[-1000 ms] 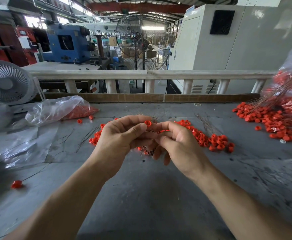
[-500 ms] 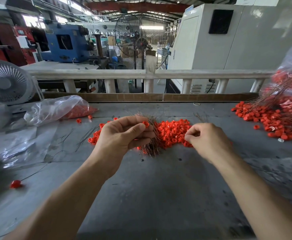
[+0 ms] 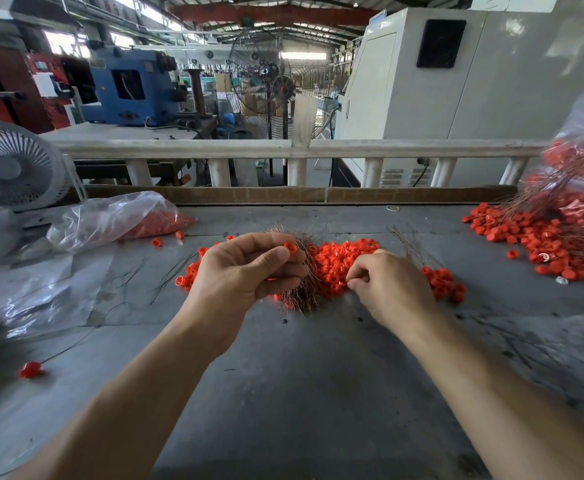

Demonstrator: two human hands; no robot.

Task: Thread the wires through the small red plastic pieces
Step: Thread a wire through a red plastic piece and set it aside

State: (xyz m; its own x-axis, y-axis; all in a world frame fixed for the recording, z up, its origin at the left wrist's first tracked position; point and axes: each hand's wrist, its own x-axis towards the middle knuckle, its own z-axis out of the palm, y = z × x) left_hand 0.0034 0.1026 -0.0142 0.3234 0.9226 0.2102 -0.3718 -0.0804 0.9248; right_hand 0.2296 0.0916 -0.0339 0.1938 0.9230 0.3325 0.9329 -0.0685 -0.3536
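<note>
My left hand (image 3: 245,271) grips a bundle of thin wires (image 3: 301,296) that fans out above and below the fist. Its thumb and forefinger pinch one small red plastic piece (image 3: 289,247) at the top. My right hand (image 3: 387,285) lies on the heap of loose red pieces (image 3: 339,261) in the middle of the grey table (image 3: 301,375). Its fingers are curled, with thumb and forefinger pinched together at the heap's edge; what they hold is too small to see.
A large pile of red pieces with wires through them (image 3: 557,237) spills from a clear bag at the right. Another clear bag of red pieces (image 3: 117,216) lies at the left, beside a small fan (image 3: 13,168). One wired piece (image 3: 31,370) lies near the left edge.
My right hand has left the left hand, swung out to the right and come down onto the red heap. The left hand has kept its place with the wires and the red piece.
</note>
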